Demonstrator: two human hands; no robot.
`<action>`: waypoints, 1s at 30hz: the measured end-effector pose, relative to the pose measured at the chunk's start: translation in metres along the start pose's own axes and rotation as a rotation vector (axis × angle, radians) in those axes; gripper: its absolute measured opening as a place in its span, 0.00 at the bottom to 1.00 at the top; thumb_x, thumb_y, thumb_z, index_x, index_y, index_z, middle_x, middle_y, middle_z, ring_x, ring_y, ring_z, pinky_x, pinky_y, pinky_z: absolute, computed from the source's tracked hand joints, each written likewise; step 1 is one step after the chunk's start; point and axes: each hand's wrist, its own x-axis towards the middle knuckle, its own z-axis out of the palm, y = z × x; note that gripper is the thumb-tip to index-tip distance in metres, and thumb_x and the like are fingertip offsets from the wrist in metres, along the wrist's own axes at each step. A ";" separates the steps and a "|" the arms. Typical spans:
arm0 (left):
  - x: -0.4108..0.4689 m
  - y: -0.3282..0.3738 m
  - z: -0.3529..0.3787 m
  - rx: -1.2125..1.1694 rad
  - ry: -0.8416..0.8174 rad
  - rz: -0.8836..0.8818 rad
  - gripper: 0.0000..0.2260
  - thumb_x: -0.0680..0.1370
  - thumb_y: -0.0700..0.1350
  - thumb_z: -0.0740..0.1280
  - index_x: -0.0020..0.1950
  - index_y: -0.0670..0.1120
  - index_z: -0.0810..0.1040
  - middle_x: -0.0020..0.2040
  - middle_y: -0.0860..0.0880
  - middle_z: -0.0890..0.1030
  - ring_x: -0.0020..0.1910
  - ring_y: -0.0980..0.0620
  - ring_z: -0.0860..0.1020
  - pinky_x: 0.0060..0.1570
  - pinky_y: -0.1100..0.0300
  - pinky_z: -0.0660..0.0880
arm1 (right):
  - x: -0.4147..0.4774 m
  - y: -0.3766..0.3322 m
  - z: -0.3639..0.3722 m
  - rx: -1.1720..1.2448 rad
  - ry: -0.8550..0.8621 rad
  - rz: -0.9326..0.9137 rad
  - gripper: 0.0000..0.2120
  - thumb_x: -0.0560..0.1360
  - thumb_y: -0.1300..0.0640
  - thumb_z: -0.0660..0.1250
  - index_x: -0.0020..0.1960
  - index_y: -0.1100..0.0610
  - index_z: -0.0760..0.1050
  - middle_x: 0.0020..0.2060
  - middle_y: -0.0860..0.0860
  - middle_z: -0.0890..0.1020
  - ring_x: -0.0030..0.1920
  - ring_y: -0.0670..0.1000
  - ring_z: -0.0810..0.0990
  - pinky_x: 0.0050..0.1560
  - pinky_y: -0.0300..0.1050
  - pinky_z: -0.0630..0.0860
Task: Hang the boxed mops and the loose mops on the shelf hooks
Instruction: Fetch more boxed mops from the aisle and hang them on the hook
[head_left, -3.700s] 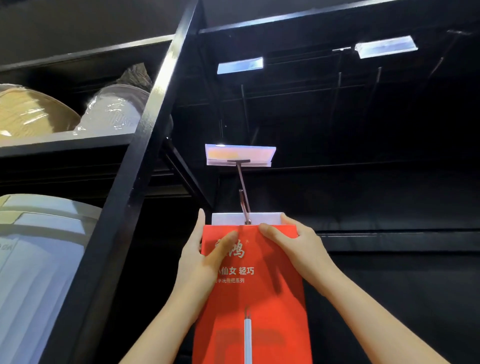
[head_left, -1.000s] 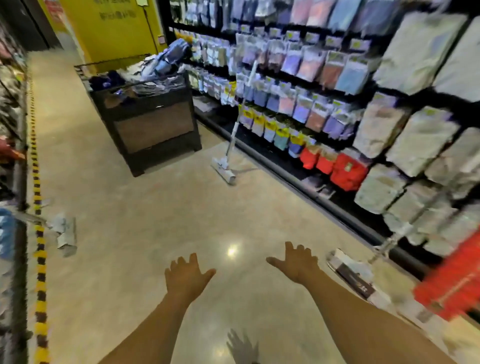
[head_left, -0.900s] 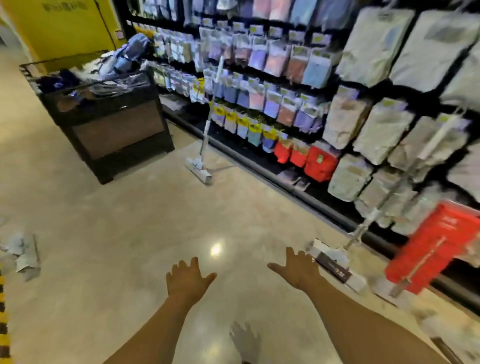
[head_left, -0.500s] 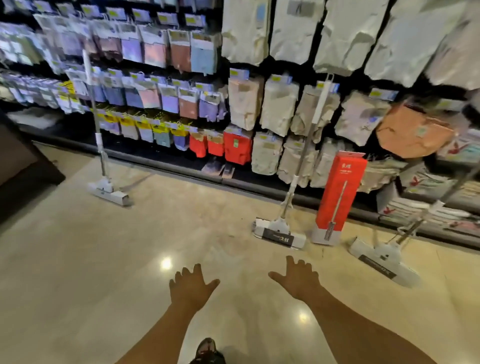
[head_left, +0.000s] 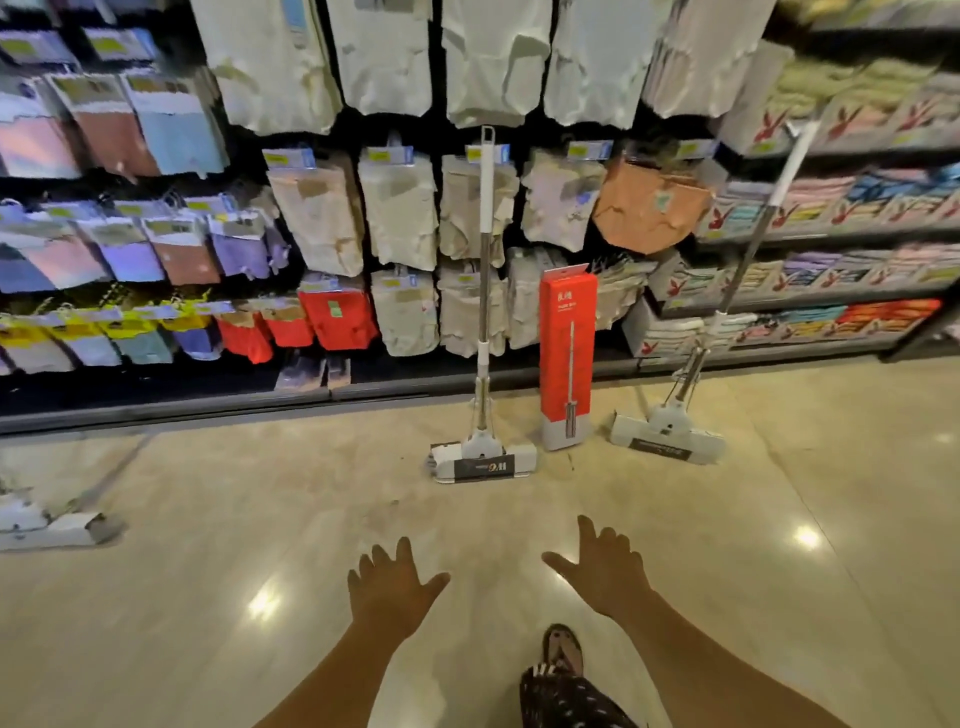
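A red boxed mop (head_left: 567, 358) stands upright on the floor, leaning against the shelving. Left of it a loose white mop (head_left: 484, 322) stands with its head (head_left: 483, 462) on the floor and its handle against the hung packets. A second loose mop (head_left: 727, 312) leans to the right, head (head_left: 666, 439) on the floor. A third mop's head (head_left: 49, 525) shows at the left edge. My left hand (head_left: 392, 590) and my right hand (head_left: 602, 571) are stretched forward, fingers spread, holding nothing, well short of the mops.
A long dark shelving wall (head_left: 363, 218) carries hanging packets of cloths and garments, with folded stacks on shelves at the right (head_left: 841, 260). The polished beige floor (head_left: 208, 597) lies between me and the shelf. My sandalled foot (head_left: 561, 652) shows at the bottom.
One red box was being hung on a hook earlier. Since then the view has swung round to the opposite shelving and come closer to the standing mops. Both hands stay empty and spread.
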 end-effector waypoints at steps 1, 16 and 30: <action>0.008 0.011 -0.003 0.004 -0.016 0.016 0.39 0.76 0.70 0.53 0.79 0.48 0.52 0.76 0.40 0.61 0.75 0.40 0.60 0.73 0.47 0.58 | 0.005 0.008 -0.004 0.010 -0.012 0.011 0.64 0.54 0.18 0.24 0.78 0.55 0.51 0.65 0.57 0.72 0.64 0.58 0.72 0.61 0.50 0.70; 0.149 0.279 -0.073 -0.016 0.052 0.185 0.39 0.75 0.70 0.57 0.79 0.48 0.54 0.77 0.44 0.62 0.75 0.43 0.62 0.72 0.49 0.63 | 0.178 0.207 -0.109 0.190 0.037 0.117 0.40 0.76 0.30 0.53 0.77 0.55 0.53 0.63 0.58 0.73 0.64 0.58 0.73 0.61 0.52 0.71; 0.257 0.349 -0.095 -0.072 -0.044 0.051 0.41 0.75 0.71 0.55 0.80 0.52 0.45 0.79 0.43 0.55 0.77 0.42 0.57 0.74 0.48 0.60 | 0.327 0.229 -0.164 0.113 -0.093 -0.057 0.44 0.74 0.27 0.48 0.79 0.55 0.49 0.67 0.58 0.71 0.66 0.58 0.70 0.62 0.52 0.70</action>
